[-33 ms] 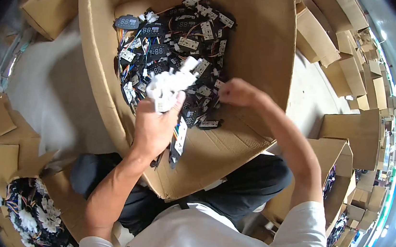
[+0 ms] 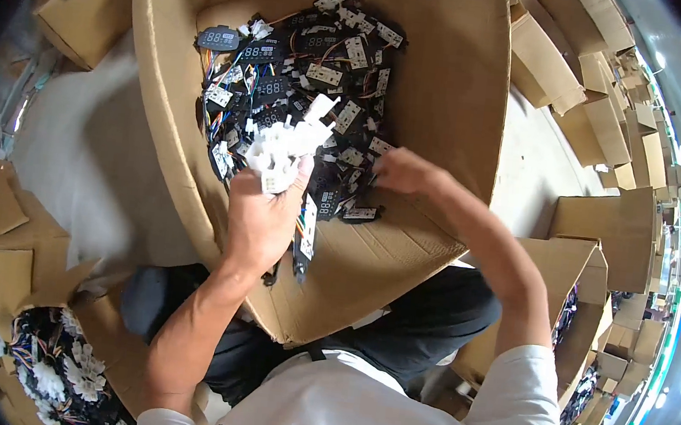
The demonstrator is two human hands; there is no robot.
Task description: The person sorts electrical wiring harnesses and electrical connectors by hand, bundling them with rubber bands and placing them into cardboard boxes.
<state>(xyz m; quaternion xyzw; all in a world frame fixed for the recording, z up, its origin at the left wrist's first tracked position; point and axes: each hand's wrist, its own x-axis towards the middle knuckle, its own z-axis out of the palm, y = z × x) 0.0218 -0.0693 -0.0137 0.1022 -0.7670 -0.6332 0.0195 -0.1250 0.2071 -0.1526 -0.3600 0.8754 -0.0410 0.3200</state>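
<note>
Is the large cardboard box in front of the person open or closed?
Open: no flap covers the large cardboard box, and black display modules are visible lying inside.

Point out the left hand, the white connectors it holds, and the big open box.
Left hand [image 2: 262, 219], head view: back of the hand.
White connectors [image 2: 284, 150], head view: middle of the bunch.
Big open box [image 2: 447, 83], head view: inner right wall.

Display modules [image 2: 271, 86] lying in large carton [image 2: 450, 75] before person [image 2: 352, 417]. Connector cluster [image 2: 285, 150] sitting in left hand [image 2: 263, 219], over modules. Right hand [image 2: 407, 172] hanging at modules' right edge. Wired parts [image 2: 49, 381] lying in lower-left carton [image 2: 9, 281]. Further cartons [image 2: 605, 220] standing at right.
</note>
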